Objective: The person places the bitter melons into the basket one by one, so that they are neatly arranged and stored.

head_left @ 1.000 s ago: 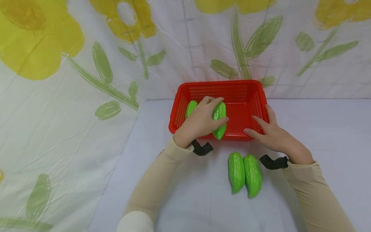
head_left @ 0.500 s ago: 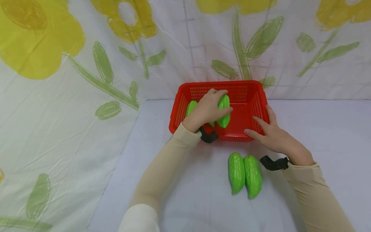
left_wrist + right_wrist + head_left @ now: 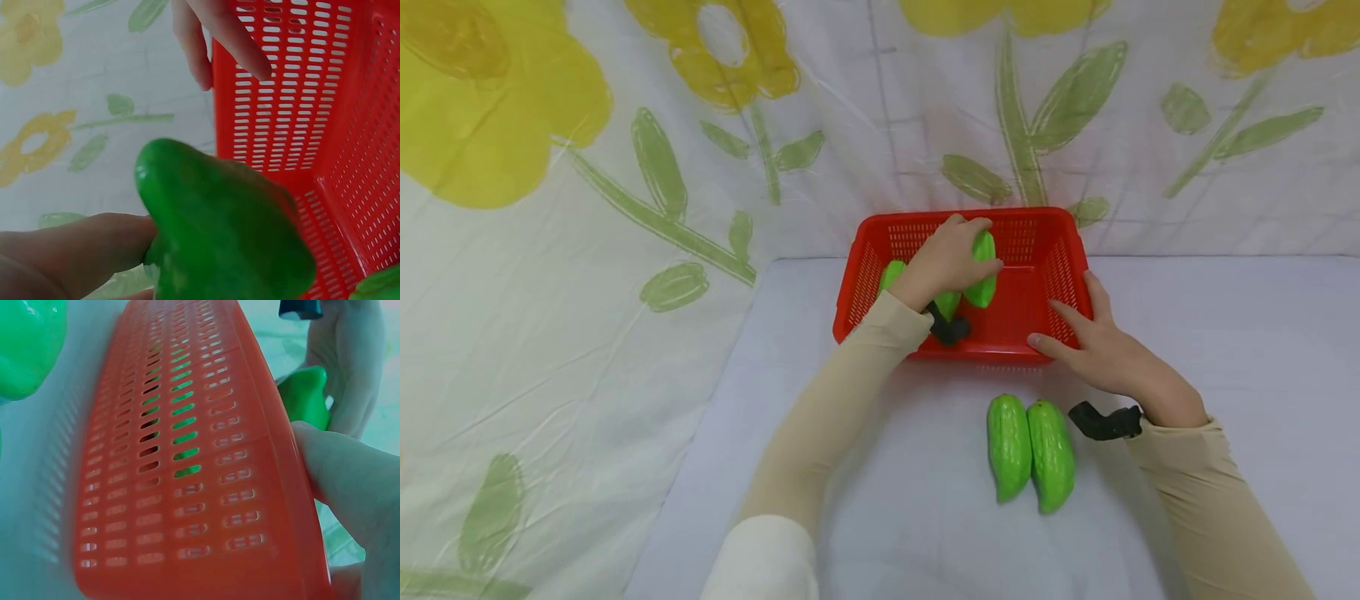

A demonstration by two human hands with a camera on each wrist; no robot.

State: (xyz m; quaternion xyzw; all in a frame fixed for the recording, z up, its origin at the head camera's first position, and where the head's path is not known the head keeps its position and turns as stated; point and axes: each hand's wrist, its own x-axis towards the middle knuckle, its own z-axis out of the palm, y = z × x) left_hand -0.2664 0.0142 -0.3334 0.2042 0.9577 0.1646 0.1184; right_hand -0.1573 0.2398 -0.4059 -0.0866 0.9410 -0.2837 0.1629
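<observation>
My left hand [image 3: 946, 257] grips a green bitter melon [image 3: 983, 271] over the inside of the red basket [image 3: 1019, 302]. In the left wrist view that bitter melon [image 3: 219, 225] fills the lower middle, with fingers at its left. Inside the basket, to the left, another bitter melon [image 3: 948, 305] and one more bitter melon [image 3: 891, 275] show partly behind the hand and wrist. My right hand [image 3: 1105, 350] holds the basket's right end, thumb at the front rim, with fingers on both sides of the right rim.
Two more bitter melons, a left one [image 3: 1009, 448] and a right one [image 3: 1052, 457], lie side by side on the white tabletop [image 3: 910, 500] in front of the basket. Behind the basket hangs a flower-printed cloth [image 3: 917, 108]. Each wrist wears a black camera mount [image 3: 1105, 421].
My left hand has carried the bitter melon away from me and slightly right, from the basket's front rim to deeper over the basket. The right hand and the two melons on the table stay put.
</observation>
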